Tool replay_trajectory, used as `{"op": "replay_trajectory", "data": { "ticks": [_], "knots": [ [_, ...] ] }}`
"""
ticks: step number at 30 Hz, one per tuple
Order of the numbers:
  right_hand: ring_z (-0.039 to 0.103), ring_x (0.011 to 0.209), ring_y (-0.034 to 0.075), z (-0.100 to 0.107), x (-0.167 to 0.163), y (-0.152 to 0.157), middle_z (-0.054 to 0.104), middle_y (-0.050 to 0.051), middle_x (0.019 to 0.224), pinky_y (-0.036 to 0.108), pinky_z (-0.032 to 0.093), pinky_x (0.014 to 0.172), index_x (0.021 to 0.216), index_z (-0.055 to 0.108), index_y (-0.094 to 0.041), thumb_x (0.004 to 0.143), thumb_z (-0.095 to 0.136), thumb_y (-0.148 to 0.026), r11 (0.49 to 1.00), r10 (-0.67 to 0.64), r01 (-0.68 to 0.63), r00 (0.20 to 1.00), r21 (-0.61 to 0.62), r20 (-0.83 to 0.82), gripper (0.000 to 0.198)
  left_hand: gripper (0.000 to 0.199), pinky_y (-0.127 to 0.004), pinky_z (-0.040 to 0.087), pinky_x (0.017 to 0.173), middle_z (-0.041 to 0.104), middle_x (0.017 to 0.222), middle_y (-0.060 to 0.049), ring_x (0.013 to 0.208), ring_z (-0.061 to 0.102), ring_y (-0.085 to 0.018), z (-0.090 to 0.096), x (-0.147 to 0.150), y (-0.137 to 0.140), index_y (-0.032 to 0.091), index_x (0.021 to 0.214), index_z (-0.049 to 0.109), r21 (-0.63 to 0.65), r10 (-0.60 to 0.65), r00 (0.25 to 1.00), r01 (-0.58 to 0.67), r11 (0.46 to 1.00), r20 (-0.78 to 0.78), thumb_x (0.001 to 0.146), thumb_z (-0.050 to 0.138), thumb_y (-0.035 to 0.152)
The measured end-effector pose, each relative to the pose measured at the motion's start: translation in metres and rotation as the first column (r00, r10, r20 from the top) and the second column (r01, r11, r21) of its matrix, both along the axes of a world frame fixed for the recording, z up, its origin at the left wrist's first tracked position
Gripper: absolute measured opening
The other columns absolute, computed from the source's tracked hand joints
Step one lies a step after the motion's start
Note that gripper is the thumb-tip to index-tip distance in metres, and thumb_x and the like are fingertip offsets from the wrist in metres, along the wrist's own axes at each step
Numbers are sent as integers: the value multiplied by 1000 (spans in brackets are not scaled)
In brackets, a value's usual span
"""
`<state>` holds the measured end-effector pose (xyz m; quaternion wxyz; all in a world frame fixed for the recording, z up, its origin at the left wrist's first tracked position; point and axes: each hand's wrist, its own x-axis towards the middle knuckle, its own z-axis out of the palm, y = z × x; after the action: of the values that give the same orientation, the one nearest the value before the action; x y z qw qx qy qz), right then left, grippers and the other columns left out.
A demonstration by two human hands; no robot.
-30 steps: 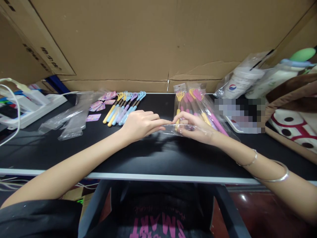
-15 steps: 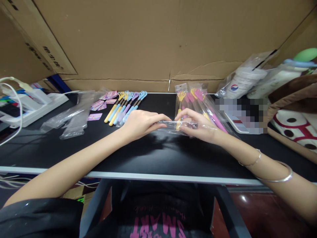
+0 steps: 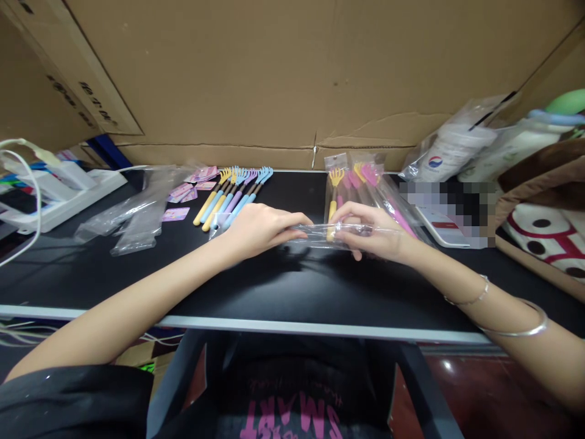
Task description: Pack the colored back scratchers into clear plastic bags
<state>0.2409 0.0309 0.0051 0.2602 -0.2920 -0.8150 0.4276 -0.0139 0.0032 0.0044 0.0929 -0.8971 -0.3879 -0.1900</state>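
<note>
A clear plastic bag [image 3: 315, 233] stretches level between my hands above the black tabletop. My left hand [image 3: 262, 228] pinches it between thumb and fingers. At the other end my right hand [image 3: 372, 228] grips it with curled fingers. Whether anything lies inside the bag is hard to make out. Beyond my left hand lie several unbagged back scratchers [image 3: 235, 195] with yellow, blue and purple claw heads. Behind my right hand are several bagged back scratchers [image 3: 336, 183], yellow and pink.
Flat clear bags [image 3: 141, 213] and small printed cards [image 3: 176, 214] lie on the left, near a white power strip [image 3: 95, 189]. A bagged cup [image 3: 457, 152], a phone [image 3: 441, 225] and a brown bag [image 3: 543, 177] stand or lie right. Cardboard [image 3: 256, 73] walls the back.
My left hand stays almost in place on the bag. My right hand has shifted slightly, its fingers now curled lower around the bag.
</note>
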Motion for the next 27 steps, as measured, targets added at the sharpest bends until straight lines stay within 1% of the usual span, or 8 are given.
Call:
{"op": "replay_trajectory", "data": {
  "ticks": [6,10,14,18,20,24,27],
  "knots": [
    [53,40,7,2,3,2,61,-4,61,19,35,36,95,56,-19,86,64,-39,1000,-14,14,999,-15,31,23,43,-21,29,52,74,74,-1,62,66,-13,0,0,0,27,107,69,10,-12,1000,12,1000,1,97,38,55],
    [56,44,8,5,5,3,65,-2,66,18,38,35,95,57,-20,85,65,-42,998,-44,46,998,-48,45,26,42,-20,29,52,73,75,-1,61,65,-13,0,0,0,27,109,68,7,-19,1000,19,1000,6,97,39,56],
    [53,40,8,5,6,4,60,-5,58,18,37,33,95,57,-21,85,66,-41,995,-85,88,995,-40,60,24,43,-20,29,53,71,73,0,58,63,-12,0,-2,1,27,113,66,4,-27,1000,27,1000,12,96,40,57],
    [57,46,10,5,7,5,61,-3,61,19,38,34,92,58,-22,84,66,-42,996,-76,78,995,-35,60,23,44,-20,26,51,67,64,2,50,57,-11,2,-3,2,26,112,66,-5,-16,1000,16,1000,-10,96,39,57],
    [57,46,10,5,7,5,60,-3,59,19,38,35,91,58,-21,84,65,-42,997,-68,70,996,-36,56,24,44,-20,26,51,66,62,2,48,54,-10,3,-4,2,26,113,66,-19,-11,1000,10,1000,-27,96,40,57],
    [55,45,9,6,6,4,58,-4,56,19,40,38,89,57,-21,85,66,-42,998,-48,49,998,-30,40,23,40,-21,26,52,66,63,2,49,54,-10,2,-4,3,26,113,66,-23,-9,1000,8,1000,-20,96,43,55],
    [52,41,8,9,5,2,57,-5,52,19,37,36,87,57,-21,85,65,-41,998,-54,55,998,-13,41,21,39,-21,27,53,67,67,2,52,56,-11,2,-5,4,28,115,65,-36,-16,1000,16,999,-8,95,45,54]
  ]
}}
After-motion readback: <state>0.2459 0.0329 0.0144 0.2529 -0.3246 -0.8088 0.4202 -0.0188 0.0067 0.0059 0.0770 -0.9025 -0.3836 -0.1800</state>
